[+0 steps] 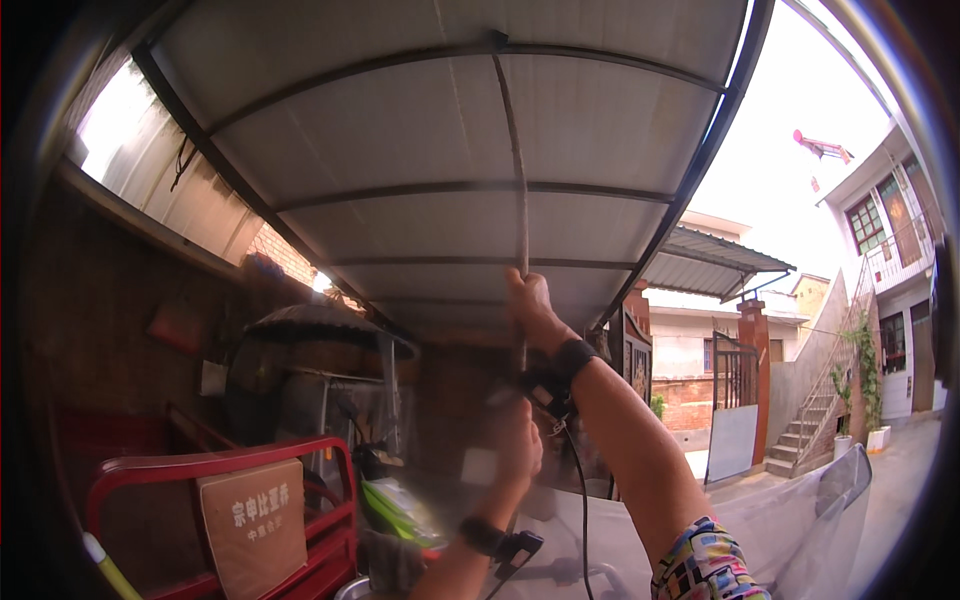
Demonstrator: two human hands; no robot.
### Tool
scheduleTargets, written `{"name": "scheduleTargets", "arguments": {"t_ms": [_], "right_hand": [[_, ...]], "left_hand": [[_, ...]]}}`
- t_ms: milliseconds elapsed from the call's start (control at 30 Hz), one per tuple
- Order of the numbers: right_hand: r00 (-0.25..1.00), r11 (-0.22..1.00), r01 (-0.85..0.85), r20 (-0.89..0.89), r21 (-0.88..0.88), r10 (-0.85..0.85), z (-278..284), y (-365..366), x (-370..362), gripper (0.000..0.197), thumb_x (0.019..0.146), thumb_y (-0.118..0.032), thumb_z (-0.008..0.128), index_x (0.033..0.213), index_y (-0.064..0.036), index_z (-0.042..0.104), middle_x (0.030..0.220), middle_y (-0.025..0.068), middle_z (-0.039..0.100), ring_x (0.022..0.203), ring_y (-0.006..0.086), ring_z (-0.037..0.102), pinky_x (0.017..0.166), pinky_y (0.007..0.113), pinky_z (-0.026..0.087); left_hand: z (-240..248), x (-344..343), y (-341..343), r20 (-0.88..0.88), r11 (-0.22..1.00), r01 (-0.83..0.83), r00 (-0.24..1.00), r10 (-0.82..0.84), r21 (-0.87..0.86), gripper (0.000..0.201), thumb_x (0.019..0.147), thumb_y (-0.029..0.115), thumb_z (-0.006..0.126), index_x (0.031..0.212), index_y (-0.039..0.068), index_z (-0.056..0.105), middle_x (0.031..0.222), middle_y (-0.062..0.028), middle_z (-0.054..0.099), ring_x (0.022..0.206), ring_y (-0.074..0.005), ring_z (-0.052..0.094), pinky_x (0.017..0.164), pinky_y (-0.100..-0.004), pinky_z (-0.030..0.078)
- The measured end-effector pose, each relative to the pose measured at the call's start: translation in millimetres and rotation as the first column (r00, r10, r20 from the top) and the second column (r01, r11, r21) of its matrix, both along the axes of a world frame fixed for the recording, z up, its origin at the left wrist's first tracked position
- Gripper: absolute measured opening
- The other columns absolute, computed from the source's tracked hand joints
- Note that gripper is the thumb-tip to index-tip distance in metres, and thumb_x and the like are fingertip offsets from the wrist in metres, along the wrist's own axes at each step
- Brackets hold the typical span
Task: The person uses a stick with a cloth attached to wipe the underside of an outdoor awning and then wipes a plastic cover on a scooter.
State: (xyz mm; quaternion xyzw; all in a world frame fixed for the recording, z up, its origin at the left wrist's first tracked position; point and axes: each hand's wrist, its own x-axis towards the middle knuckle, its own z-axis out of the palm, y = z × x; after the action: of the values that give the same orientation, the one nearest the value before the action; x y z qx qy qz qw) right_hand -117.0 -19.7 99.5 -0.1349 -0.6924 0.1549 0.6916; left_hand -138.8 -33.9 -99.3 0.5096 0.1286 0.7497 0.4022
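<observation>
A long thin wooden-looking pole [519,165] rises from my hands to the underside of the roof. Its dark tip [497,40] is at a roof beam; what kind of head it has is too small to tell. My right hand [532,305], arm raised, is closed around the pole's middle stretch. Lower down, my left hand [522,447] is closed on the pole's lower part, slightly blurred, with the fingers partly hidden. A black band with a small device is strapped on each wrist, and a dark cable [583,500] hangs below the right one.
Overhead, dark metal beams [470,187] carry pale roof panels. On the left stand a red metal frame [220,450] with a brown panel and a dark canopy [315,325]. Translucent sheeting [790,520] spreads at lower right. Beyond are a gate [735,375] and concrete stairs [805,430].
</observation>
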Motion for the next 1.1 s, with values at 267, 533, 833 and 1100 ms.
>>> {"name": "scheduleTargets", "arguments": {"t_ms": [267,533,833,1100], "right_hand": [[0.987,0.977,0.135,0.114,-0.166,-0.117,24,-31,10,0.050,0.077,-0.040,0.048,0.080,0.0096,0.054,0.075,0.0203,0.058,0.064,0.0276,0.059,0.059,0.037,0.046],[0.996,0.989,0.083,0.053,-0.119,-0.078,24,-34,84,0.046,0.078,-0.038,0.048,0.064,0.0059,0.051,0.055,0.0112,0.052,0.048,0.0210,0.053,0.048,0.034,0.043],[0.914,0.921,0.385,0.117,0.057,-0.389,7,-21,213,0.027,0.083,-0.023,0.044,0.100,-0.0035,0.050,0.068,0.0059,0.046,0.055,0.0152,0.052,0.043,0.029,0.041],[0.977,0.980,0.127,-0.150,-0.153,-0.150,0,-21,315,0.044,0.081,-0.040,0.044,0.058,-0.0022,0.043,0.046,0.0052,0.041,0.039,0.0164,0.041,0.038,0.030,0.035]], "left_hand": [[26,18,-36,-0.035,0.998,0.000,0.999,-0.002,-0.059,0.039,0.083,0.031,0.040,0.049,0.019,0.024,0.041,0.0068,0.019,0.029,-0.0073,0.016,0.030,-0.0236,0.011],[27,69,-23,-0.227,0.981,0.191,0.957,-0.180,0.026,0.053,0.079,0.058,0.036,0.054,0.013,0.030,0.039,0.0022,0.024,0.028,-0.0077,0.021,0.029,-0.0222,0.016],[19,183,-34,-0.232,0.978,0.208,0.950,-0.209,-0.028,0.054,0.076,0.057,0.046,0.048,0.017,0.022,0.037,0.0064,0.017,0.026,-0.0058,0.014,0.029,-0.0231,0.011],[14,255,-19,-0.337,0.965,0.260,0.907,-0.251,-0.017,0.051,0.076,0.055,0.047,0.049,0.016,0.030,0.038,0.0059,0.024,0.027,-0.0051,0.021,0.027,-0.0222,0.014]]}}
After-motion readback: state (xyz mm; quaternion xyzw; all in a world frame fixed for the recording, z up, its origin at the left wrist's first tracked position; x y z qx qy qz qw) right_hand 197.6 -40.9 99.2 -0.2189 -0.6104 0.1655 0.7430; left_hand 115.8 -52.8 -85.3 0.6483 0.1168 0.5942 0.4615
